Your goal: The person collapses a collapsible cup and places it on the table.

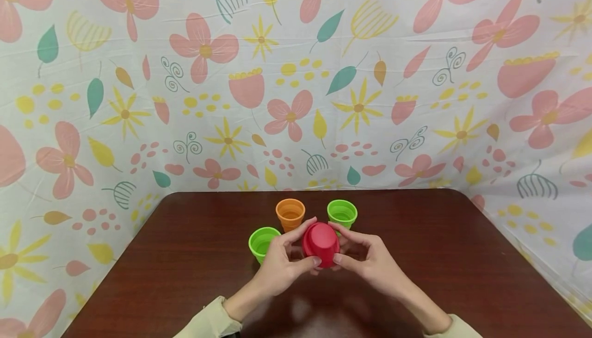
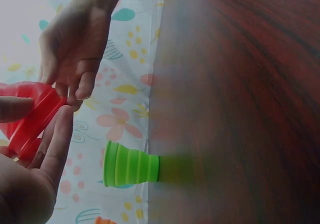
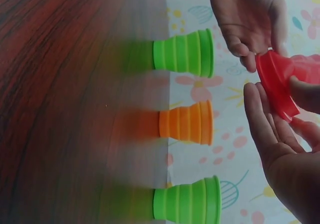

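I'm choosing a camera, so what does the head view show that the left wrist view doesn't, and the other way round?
Only the head view: the left green cup, the left sleeve, and the insides of the orange cup and right green cup.

Only the left wrist view: the palm of the right hand, and the right green cup's ridged side down to its base.

Both: the red cup, held by the left hand and right hand, parts of the orange cup and right green cup, the table and the floral cloth.
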### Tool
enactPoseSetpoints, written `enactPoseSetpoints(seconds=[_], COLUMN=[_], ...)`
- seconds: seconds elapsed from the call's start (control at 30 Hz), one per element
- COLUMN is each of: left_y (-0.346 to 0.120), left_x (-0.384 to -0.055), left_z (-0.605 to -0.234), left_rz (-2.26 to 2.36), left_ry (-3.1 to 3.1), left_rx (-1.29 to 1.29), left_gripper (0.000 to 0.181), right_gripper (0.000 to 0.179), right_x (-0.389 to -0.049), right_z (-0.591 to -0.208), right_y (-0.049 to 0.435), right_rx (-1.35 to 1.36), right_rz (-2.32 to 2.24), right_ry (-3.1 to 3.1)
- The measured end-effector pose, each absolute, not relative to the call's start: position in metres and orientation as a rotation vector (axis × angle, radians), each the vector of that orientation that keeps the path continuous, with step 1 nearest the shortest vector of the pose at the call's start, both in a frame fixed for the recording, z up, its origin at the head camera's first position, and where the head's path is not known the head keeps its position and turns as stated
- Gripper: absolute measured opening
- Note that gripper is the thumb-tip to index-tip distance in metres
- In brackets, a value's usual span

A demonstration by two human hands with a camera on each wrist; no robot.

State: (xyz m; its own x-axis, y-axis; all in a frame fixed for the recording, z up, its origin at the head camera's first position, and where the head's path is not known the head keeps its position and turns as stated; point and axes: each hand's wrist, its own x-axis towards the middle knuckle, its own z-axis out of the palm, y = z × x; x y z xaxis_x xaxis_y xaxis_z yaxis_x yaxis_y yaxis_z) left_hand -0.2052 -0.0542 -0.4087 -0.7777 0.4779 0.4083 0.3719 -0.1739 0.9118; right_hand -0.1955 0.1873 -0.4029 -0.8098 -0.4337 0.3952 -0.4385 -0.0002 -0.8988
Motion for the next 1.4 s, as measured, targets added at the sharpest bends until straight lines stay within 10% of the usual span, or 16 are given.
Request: enactPoseSetpoints(seconds=[1.4], left_y=[-0.056], left_x=[-0.209], left_z=[-0.41], left_rz=[2.11], left_ry=[1.964], left_rx=[1.01], left_gripper=[0.071], right_gripper=[0.06], right_x=[-0.195], right_z=[-0.409], right_y=[0.184], right_rx=[0.92], right_rz=[1.962], right_ry=[-2.153])
